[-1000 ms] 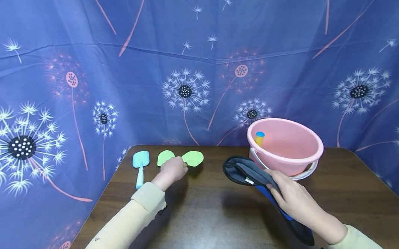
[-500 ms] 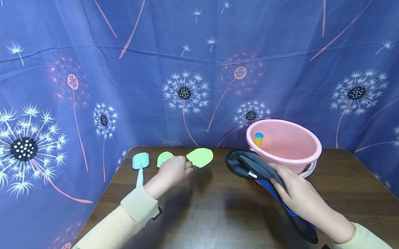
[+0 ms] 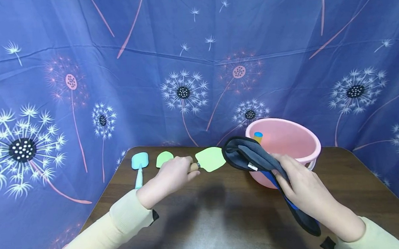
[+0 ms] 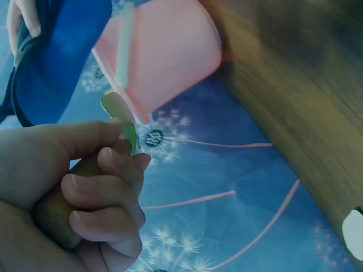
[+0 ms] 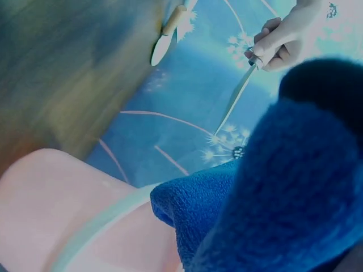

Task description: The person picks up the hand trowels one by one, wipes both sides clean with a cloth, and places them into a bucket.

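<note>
My left hand [image 3: 176, 171] grips the wooden handle of a small trowel [image 3: 210, 159] with a light green, leaf-shaped blade. In the left wrist view the fingers curl round that handle [image 4: 54, 218]. The blade is raised over the table and its tip meets the edge of the dark cloth pad in the head view. My right hand [image 3: 306, 188] holds this folded pad [image 3: 255, 155], black-edged with a blue fleecy side [image 5: 295, 187], in front of the pink bucket [image 3: 281, 137]. A second green trowel [image 3: 164, 158] lies behind my left hand, its handle hidden in the head view.
At the table's left lies a light blue toy shovel [image 3: 140, 160]. Inside the bucket stands a yellow tube with a blue top [image 3: 258, 137]. Behind the brown wooden table [image 3: 204, 222] hangs a blue curtain [image 3: 181, 35] with dandelion prints.
My left hand has lifted the trowel off the table and carried it rightward to the pad. My right hand has shifted slightly right, still holding the pad, whose folded end has risen a little.
</note>
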Action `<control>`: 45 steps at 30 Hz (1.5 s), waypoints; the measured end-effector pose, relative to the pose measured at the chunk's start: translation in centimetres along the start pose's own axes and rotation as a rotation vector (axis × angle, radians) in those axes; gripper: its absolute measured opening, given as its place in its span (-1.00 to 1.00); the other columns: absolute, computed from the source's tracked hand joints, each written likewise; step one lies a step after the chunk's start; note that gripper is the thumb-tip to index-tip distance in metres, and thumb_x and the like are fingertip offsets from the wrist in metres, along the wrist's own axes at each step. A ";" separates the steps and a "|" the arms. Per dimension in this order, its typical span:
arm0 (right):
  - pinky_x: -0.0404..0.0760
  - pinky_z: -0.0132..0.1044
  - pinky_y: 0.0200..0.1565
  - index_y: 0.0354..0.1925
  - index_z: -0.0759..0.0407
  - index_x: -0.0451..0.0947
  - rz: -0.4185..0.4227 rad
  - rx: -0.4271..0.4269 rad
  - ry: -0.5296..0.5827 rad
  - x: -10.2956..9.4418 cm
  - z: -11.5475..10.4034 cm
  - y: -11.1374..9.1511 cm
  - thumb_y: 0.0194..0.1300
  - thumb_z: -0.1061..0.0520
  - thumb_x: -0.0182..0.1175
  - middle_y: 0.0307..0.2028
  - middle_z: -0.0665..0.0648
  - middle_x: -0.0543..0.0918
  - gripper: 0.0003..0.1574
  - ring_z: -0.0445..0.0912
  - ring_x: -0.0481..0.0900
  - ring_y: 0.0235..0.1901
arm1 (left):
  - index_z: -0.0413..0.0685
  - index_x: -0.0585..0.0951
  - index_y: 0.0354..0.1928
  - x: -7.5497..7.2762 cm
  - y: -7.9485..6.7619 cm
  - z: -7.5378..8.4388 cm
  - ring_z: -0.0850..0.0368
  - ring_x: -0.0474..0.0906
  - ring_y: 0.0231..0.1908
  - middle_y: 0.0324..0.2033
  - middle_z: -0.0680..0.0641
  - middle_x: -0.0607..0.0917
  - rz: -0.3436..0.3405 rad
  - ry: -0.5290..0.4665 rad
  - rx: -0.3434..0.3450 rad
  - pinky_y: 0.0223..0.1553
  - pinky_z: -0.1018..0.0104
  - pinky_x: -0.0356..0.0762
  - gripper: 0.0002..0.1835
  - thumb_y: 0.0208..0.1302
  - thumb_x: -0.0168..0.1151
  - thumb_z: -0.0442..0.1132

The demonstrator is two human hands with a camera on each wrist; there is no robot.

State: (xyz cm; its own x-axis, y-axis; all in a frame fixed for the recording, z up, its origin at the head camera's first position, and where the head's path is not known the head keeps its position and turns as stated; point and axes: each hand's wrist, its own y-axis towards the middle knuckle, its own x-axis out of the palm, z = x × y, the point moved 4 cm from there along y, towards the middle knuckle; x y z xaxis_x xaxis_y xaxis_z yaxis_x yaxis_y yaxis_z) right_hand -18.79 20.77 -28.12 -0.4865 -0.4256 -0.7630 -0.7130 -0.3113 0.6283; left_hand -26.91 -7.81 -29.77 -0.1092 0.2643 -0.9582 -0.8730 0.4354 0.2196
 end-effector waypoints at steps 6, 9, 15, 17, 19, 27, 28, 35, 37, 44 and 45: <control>0.59 -0.02 -0.32 0.08 0.17 0.42 0.063 -0.113 -0.049 -0.9 -1.1 0.5 0.37 -0.04 0.03 -0.14 0.11 0.59 -0.57 -0.03 0.57 -0.21 | 0.08 0.39 -0.62 -0.9 -0.9 1.4 0.20 0.40 -0.60 -0.69 0.14 0.39 -0.047 -0.025 0.087 -0.64 0.27 0.32 -0.64 0.17 0.29 0.02; 0.55 -0.10 -0.23 0.06 0.19 0.45 0.091 -0.184 -0.067 -1.3 -1.6 0.7 0.47 -0.20 -0.27 -0.16 0.08 0.60 -0.40 -0.06 0.57 -0.20 | 0.11 0.37 -0.62 -1.2 -1.4 2.1 0.22 0.38 -0.60 -0.70 0.16 0.36 -0.070 -0.019 0.118 -0.66 0.29 0.29 -0.63 0.17 0.28 0.06; 0.42 -0.28 -0.11 0.08 0.21 0.50 0.134 -0.343 -0.050 -2.1 -3.0 0.9 0.49 -0.12 -0.25 -0.15 0.05 0.61 -0.43 -0.11 0.54 -0.22 | 0.13 0.38 -0.61 -1.6 -1.9 3.1 0.26 0.30 -0.64 -0.72 0.19 0.28 -0.112 -0.049 0.186 -0.69 0.34 0.24 -0.63 0.15 0.29 0.08; 0.39 -0.32 -0.07 0.07 0.23 0.52 0.160 -0.410 -0.034 -2.4 -3.5 1.0 0.49 -0.08 -0.24 -0.15 0.07 0.61 -0.45 -0.11 0.53 -0.23 | 0.13 0.38 -0.61 -1.7 -1.9 3.4 0.28 0.26 -0.65 -0.72 0.21 0.26 -0.126 -0.076 0.220 -0.68 0.36 0.22 -0.65 0.17 0.28 0.06; 0.35 -0.33 -0.02 0.05 0.25 0.53 0.178 -0.466 -0.021 -2.6 -3.9 1.2 0.49 -0.05 -0.23 -0.13 0.09 0.62 -0.46 -0.08 0.54 -0.22 | 0.15 0.38 -0.61 -1.7 -1.9 3.7 0.32 0.24 -0.66 -0.73 0.24 0.25 -0.133 -0.097 0.259 -0.66 0.39 0.22 -0.66 0.18 0.27 0.03; 0.39 -0.19 -0.05 -0.01 0.23 0.57 0.172 -0.643 -0.033 -2.2 -4.5 1.3 0.49 0.04 -0.24 -0.14 0.11 0.64 -0.51 -0.01 0.56 -0.18 | 0.14 0.44 -0.55 -1.3 -1.7 4.5 0.35 0.23 -0.63 -0.71 0.25 0.30 -0.190 -0.140 0.379 -0.61 0.45 0.18 -0.76 0.21 0.26 -0.10; 0.39 -0.19 -0.03 0.00 0.22 0.57 0.163 -0.661 -0.037 -2.0 -4.4 1.2 0.49 0.05 -0.25 -0.14 0.11 0.65 -0.51 -0.01 0.57 -0.17 | 0.12 0.46 -0.52 -1.2 -1.6 4.6 0.34 0.23 -0.62 -0.70 0.24 0.30 -0.199 -0.140 0.385 -0.60 0.45 0.18 -0.79 0.21 0.26 -0.12; 0.46 -0.16 -0.10 0.04 0.18 0.56 0.108 -0.775 -0.067 -0.3 -3.7 0.8 0.53 0.11 -0.29 -0.11 0.09 0.64 -0.52 -0.01 0.55 -0.18 | 0.09 0.54 -0.41 -0.7 -1.2 5.0 0.29 0.30 -0.58 -0.67 0.20 0.36 -0.231 -0.121 0.389 -0.54 0.41 0.26 -0.86 0.20 0.29 -0.07; 0.47 -0.18 -0.13 0.06 0.17 0.54 0.080 -0.800 -0.073 0.2 -3.4 0.7 0.53 0.11 -0.31 -0.09 0.10 0.63 -0.51 -0.02 0.55 -0.17 | 0.10 0.54 -0.42 -0.6 -1.1 5.0 0.28 0.32 -0.58 -0.66 0.20 0.39 -0.234 -0.123 0.389 -0.53 0.40 0.28 -0.85 0.20 0.29 -0.07; 0.46 -0.26 -0.19 0.22 0.14 0.43 -0.078 -0.825 -0.103 2.1 -2.0 0.2 0.55 0.04 -0.40 0.04 0.06 0.59 -0.45 -0.08 0.53 -0.14 | 0.10 0.55 -0.42 0.1 -0.7 5.2 0.28 0.37 -0.60 -0.66 0.21 0.43 -0.232 -0.094 0.402 -0.55 0.41 0.29 -0.85 0.20 0.29 -0.06; 0.45 -0.26 -0.18 0.24 0.12 0.40 -0.109 -0.818 -0.110 2.4 -1.8 0.2 0.55 0.03 -0.39 0.07 0.04 0.58 -0.45 -0.09 0.53 -0.13 | 0.09 0.56 -0.41 0.2 -0.6 5.2 0.28 0.37 -0.60 -0.66 0.20 0.44 -0.237 -0.096 0.402 -0.56 0.41 0.29 -0.86 0.20 0.29 -0.06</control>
State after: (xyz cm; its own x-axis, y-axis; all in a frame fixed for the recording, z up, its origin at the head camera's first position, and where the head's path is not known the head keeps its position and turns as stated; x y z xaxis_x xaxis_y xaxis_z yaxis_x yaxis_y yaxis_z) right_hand -19.17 18.17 -29.53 -0.5132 -0.2850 -0.8095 -0.1873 -0.8833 0.4297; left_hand -23.93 -3.57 -29.15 0.1316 0.1874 -0.9734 -0.6136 0.7867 0.0685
